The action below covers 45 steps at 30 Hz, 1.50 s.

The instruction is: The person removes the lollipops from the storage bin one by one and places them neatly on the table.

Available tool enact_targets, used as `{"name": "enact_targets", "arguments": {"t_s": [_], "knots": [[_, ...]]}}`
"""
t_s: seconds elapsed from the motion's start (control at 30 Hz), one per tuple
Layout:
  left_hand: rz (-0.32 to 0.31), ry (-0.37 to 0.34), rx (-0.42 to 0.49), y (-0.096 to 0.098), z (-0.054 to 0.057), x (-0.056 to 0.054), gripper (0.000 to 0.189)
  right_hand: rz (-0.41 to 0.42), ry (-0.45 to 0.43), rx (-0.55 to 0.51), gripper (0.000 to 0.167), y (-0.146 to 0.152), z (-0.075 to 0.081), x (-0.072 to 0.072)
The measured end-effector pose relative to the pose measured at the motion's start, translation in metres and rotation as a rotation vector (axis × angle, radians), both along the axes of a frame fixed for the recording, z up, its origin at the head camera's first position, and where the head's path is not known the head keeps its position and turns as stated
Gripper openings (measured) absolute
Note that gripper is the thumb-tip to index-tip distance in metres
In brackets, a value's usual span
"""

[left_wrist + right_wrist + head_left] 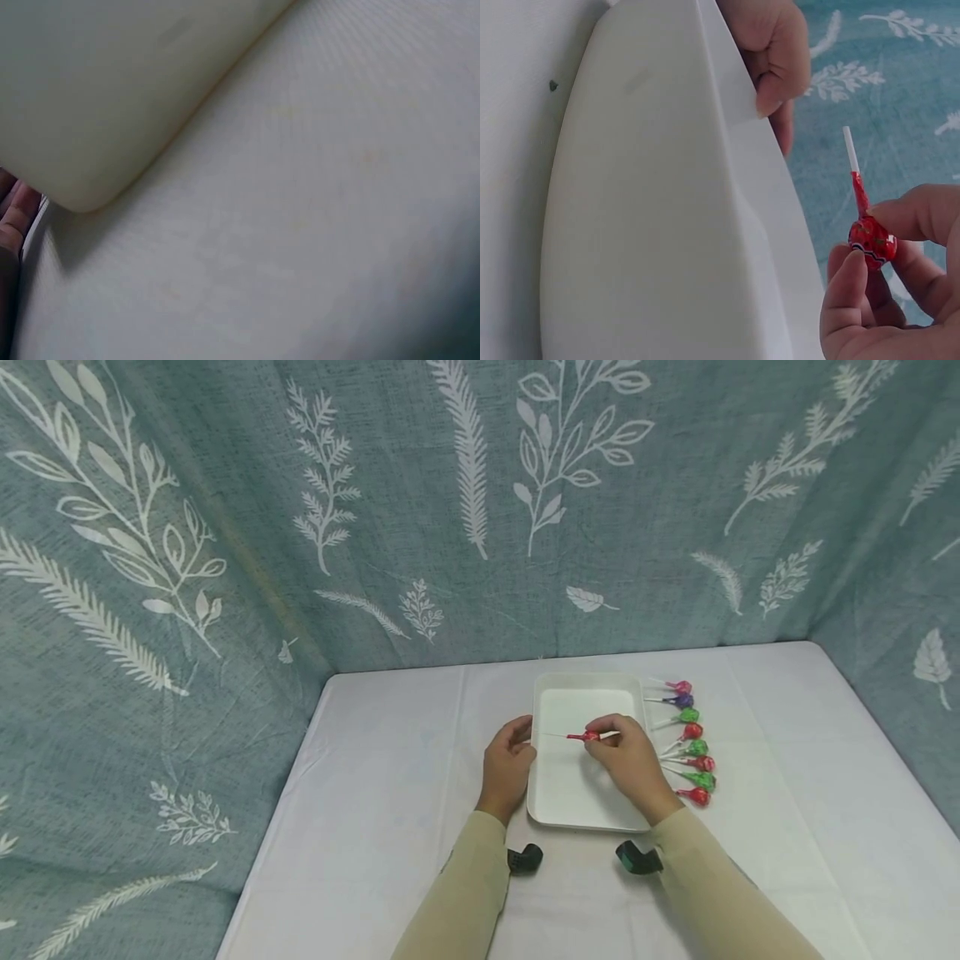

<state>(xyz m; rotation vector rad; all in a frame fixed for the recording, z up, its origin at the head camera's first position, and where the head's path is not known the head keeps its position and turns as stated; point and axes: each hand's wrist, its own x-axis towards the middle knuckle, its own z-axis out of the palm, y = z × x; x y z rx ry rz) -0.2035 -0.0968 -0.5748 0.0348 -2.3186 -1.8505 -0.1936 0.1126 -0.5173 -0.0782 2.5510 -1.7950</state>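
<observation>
My right hand (626, 767) pinches a red-wrapped lollipop (590, 737) by its candy end, over the white tray (577, 810). Its white stick points left in the head view. The right wrist view shows thumb and fingers round the red lollipop (871, 241), stick upward. At the tray's left side, my left hand (508, 768) grips the rim, thumb at the edge and fingers outside, as the right wrist view also shows that left hand (769, 45). In the left wrist view only part of some fingers (19, 214) appears beside the tray's corner (90, 172).
Several wrapped lollipops, among them a purple one (682, 701), a green one (688, 716) and a red one (699, 796), lie in a column right of the tray, sticks leftward. A white cloth covers the table (375, 793). A leaf-patterned teal curtain (390, 510) hangs behind and at the sides.
</observation>
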Motion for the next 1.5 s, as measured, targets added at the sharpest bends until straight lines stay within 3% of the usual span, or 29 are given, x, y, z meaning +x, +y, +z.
{"name": "enact_targets", "arguments": {"t_s": [0.47,1.23,1.5], "knots": [[-0.001,-0.013,0.01,-0.001,0.0,0.0,0.054,-0.028,-0.061,-0.033,0.026,0.018,0.009,0.016],[0.01,-0.028,0.002,0.002,0.001,-0.003,0.054,-0.057,-0.026,-0.032,0.025,0.05,0.006,0.033],[0.016,-0.026,-0.002,0.002,0.002,-0.002,0.053,-0.074,-0.069,0.02,0.027,0.058,0.006,0.04]]}}
